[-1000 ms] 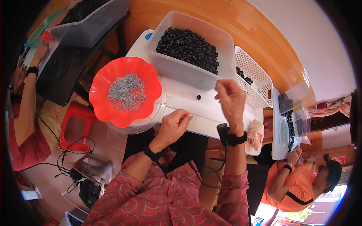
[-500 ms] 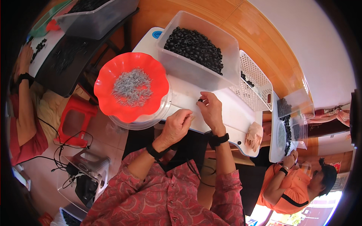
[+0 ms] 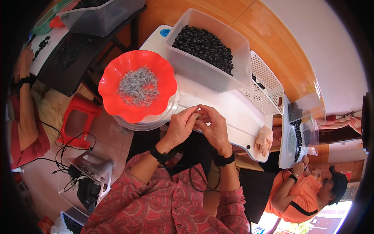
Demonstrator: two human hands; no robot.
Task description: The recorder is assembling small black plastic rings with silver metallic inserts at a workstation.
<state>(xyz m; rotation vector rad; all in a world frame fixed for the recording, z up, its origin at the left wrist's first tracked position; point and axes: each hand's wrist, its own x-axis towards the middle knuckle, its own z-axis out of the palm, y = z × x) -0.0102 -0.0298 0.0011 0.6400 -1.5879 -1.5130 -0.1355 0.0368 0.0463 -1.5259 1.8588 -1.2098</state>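
My left hand (image 3: 180, 128) and my right hand (image 3: 213, 125) meet fingertip to fingertip over the near edge of the white board (image 3: 233, 113). They pinch something very small between them; I cannot make out what it is. Just left of my hands stands a red scalloped bowl (image 3: 117, 78) holding a heap of small silver metal pieces (image 3: 138, 85), resting on a clear round tub. Behind my hands stands a clear plastic bin (image 3: 237, 58) filled with small black ring-shaped parts (image 3: 202, 45). Both wrists wear black bands.
A white perforated basket (image 3: 265, 85) lies right of the bin, a crumpled beige cloth (image 3: 264, 139) at the board's right end. A person in orange (image 3: 302, 195) works at a neighbouring white board with black parts. Another person's arm (image 3: 23, 109), a red stool (image 3: 76, 121) and cables are at left.
My right hand drew back from near the bin to the board's near edge and joined my left hand, fingertips now together. The view has shifted slightly.
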